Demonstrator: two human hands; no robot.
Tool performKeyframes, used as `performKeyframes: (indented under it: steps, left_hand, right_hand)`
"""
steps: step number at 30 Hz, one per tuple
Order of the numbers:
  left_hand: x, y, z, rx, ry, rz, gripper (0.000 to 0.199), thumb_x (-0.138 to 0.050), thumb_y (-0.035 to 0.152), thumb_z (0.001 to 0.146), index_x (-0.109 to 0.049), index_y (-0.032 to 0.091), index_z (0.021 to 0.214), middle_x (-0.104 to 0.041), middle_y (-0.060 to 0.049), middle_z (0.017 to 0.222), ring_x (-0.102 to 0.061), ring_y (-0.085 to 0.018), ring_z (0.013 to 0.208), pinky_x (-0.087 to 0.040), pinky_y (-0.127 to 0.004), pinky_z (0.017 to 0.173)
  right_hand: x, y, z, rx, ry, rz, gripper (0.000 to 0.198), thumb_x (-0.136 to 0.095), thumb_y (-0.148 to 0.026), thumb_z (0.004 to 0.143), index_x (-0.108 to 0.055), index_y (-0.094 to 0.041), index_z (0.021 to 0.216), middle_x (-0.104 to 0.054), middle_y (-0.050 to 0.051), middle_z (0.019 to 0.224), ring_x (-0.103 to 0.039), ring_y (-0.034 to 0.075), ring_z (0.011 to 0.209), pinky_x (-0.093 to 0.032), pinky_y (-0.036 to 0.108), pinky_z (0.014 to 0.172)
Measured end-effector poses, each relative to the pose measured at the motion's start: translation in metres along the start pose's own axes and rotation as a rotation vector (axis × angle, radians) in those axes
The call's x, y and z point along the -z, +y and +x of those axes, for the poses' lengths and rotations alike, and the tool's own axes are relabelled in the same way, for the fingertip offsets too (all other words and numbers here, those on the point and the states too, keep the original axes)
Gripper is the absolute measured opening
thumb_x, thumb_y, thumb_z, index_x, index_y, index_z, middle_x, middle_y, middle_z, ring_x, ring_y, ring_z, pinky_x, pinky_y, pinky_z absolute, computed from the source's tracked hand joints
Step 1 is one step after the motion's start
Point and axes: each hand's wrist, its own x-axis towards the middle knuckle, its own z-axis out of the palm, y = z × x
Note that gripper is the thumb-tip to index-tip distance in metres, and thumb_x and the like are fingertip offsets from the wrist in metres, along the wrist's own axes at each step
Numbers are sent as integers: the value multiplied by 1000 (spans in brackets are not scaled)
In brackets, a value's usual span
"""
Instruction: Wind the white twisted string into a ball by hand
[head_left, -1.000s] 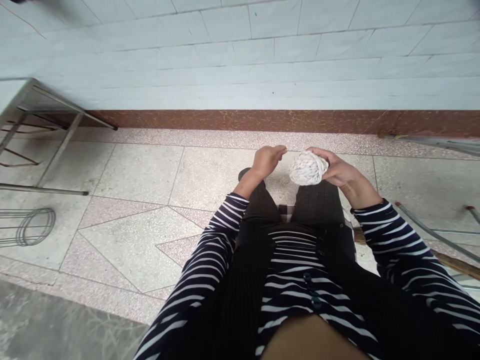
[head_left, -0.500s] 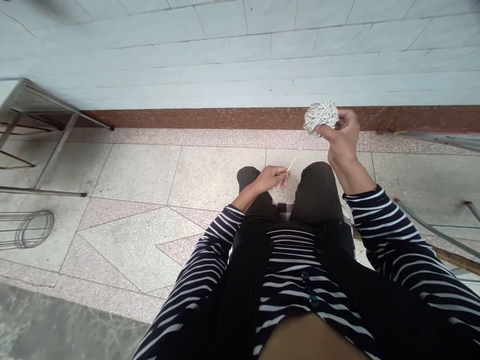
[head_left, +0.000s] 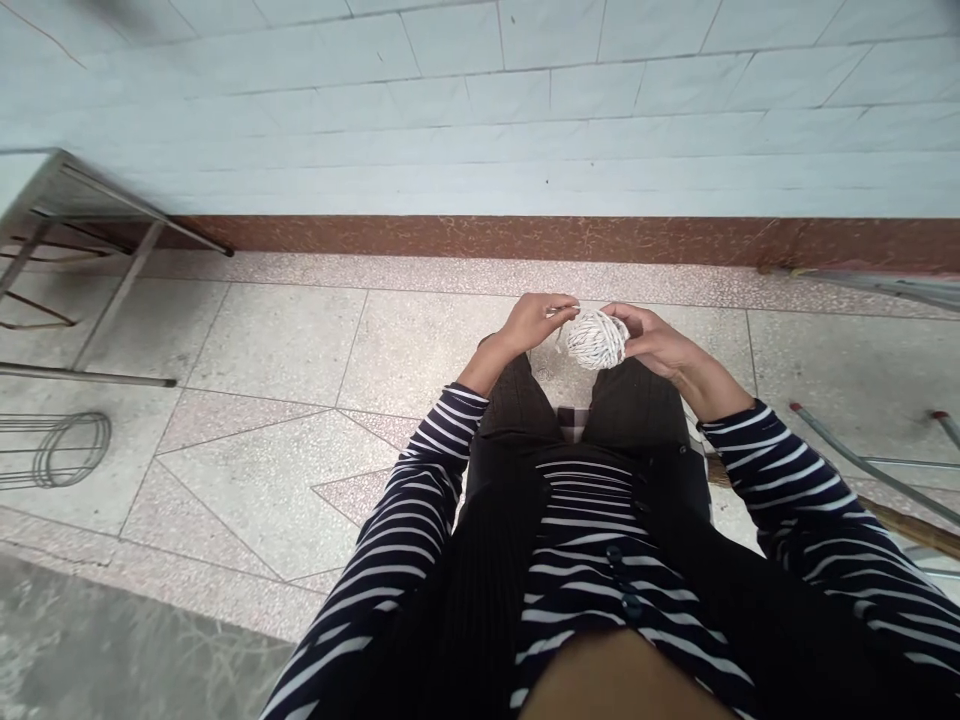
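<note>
A white ball of cord (head_left: pixel 598 340) with dark flecks is between my hands, above my knees. My right hand (head_left: pixel 651 342) grips it from the right, thumb and fingers around its side. At the ball's upper left, my left hand (head_left: pixel 541 318) is closed in a pinch on the loose strand of the cord. The strand is thin and only a short bit of it shows near the fingertips. Below the hands are my dark trousers (head_left: pixel 517 400).
A metal-legged table (head_left: pixel 124 290) stands at the left by the tiled wall (head_left: pixel 480 130). Under it lies a coiled wire stand (head_left: pixel 75 450) on the tiled floor (head_left: pixel 262 340). Grey metal tubes (head_left: pixel 862 465) and a wooden bar (head_left: pixel 900 525) are at my right.
My right hand has brought the cord ball down and left, from near the wall base to above my knees. My left hand has risen slightly, and the two are now close together.
</note>
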Motion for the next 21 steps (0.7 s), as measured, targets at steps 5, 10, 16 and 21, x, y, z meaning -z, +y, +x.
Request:
performKeyframes:
  steps: [5,10,16,21]
  left_hand:
    - [-33,-21,-12,111,25,-322,30,-74,43,97,-81,13,100,-80,-6,87,-73,-17,85,-56,-31,88]
    - [-29,-28,-33,188,-12,-339,39,-68,45,99,-69,16,72,-72,-3,67,-66,-14,69,-52,-27,81]
    - [-1,-35,-29,232,214,-63,36,-60,34,101,-63,19,68,-67,0,63,-59,-13,65,-45,-26,76]
    - [-20,-27,-41,210,-28,76,40,-56,33,101,-60,19,64,-65,0,66,-58,-14,67,-40,-28,73]
  right_hand:
    - [-3,-32,-9,110,29,122,76,-99,-26,52,-73,-33,123,-74,3,122,-71,29,112,-60,41,90]
    - [12,-57,-6,118,159,60,69,-100,-30,57,-78,-30,123,-77,8,131,-71,39,129,-67,55,98]
    - [11,-62,-17,-2,154,87,55,-99,-30,56,-80,-28,108,-82,7,114,-75,41,124,-70,59,94]
    - [10,-66,-2,247,378,-32,65,-98,-27,52,-77,-26,114,-80,7,120,-73,37,125,-64,60,106]
